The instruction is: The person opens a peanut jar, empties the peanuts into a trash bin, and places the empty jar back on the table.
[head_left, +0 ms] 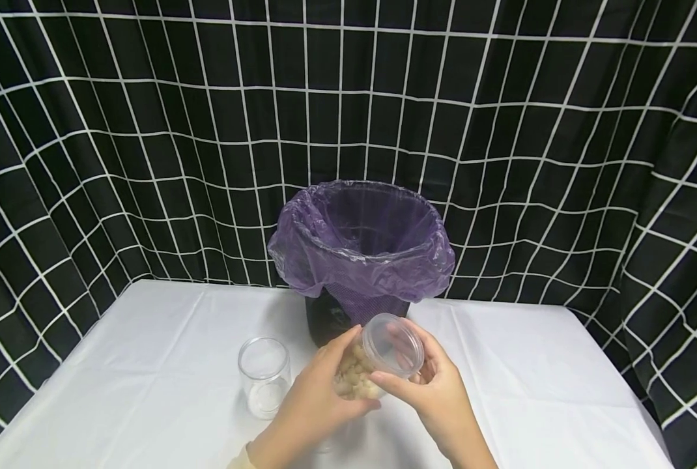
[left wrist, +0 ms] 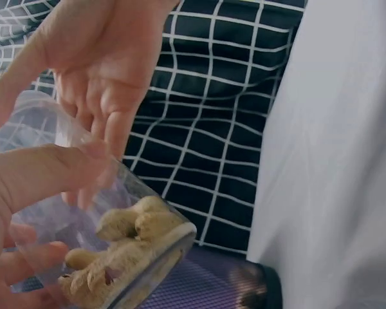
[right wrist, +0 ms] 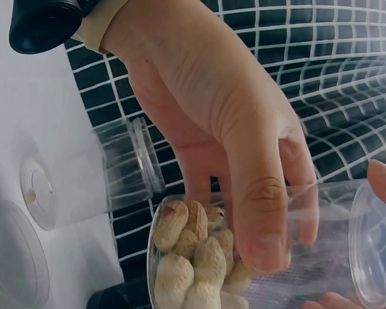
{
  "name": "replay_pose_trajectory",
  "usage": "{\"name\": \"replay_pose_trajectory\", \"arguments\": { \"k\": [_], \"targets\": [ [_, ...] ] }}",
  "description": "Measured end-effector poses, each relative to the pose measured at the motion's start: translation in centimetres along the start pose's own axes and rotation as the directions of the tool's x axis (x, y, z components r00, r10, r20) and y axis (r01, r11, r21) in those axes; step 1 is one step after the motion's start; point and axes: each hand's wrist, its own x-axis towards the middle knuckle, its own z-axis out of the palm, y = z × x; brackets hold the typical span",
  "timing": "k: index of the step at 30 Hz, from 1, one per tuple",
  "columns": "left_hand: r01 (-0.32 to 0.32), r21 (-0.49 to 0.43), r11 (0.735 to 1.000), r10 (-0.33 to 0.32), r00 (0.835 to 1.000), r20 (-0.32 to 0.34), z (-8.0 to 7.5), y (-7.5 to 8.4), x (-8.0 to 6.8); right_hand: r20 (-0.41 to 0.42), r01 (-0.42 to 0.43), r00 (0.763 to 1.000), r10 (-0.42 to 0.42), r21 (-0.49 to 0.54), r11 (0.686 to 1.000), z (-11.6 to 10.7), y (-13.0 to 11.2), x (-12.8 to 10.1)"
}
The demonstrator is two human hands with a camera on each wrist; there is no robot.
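Note:
Both hands hold a clear plastic jar [head_left: 354, 374] of peanuts above the table, tilted with its lidded end up to the right. My left hand [head_left: 310, 391] grips the body; its thumb lies along the clear wall in the right wrist view. The peanuts [right wrist: 202, 257] are piled at the base end. My right hand [head_left: 436, 384] grips the clear lid [head_left: 394, 345] at the other end, thumb on the near side and fingers on the far side. Beside my left hand stands a second clear jar [head_left: 264, 371], uncovered, with a small light bit inside [right wrist: 31, 196].
A black bin [head_left: 325, 322] lined with a purple bag [head_left: 360, 273] stands just beyond the hands. A round clear lid [right wrist: 16, 257] lies on the white-covered table [head_left: 167, 365]. Black cloth [head_left: 208, 117] with a white grid hangs behind and at the sides.

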Motion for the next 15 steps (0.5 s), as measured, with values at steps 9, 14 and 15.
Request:
{"name": "replay_pose_trajectory", "arguments": {
  "k": [9, 14, 15],
  "targets": [
    [-0.147, 0.168, 0.975, 0.169, 0.978, -0.123, -0.09, -0.26, -0.28, -0.024, -0.010, 1.000, 0.010, -0.003, 1.000, 0.16, 0.35, -0.48],
    [-0.200, 0.202, 0.959, 0.230, 0.963, -0.138, 0.07, -0.44, -0.16, -0.042, 0.011, 0.999, -0.011, -0.001, 1.000, 0.27, 0.42, -0.45],
    [-0.206, 0.210, 0.956, 0.238, 0.961, -0.139, 0.10, -0.43, -0.16, -0.045, 0.014, 0.999, -0.014, -0.003, 1.000, 0.29, 0.43, -0.45]
  ]
}}
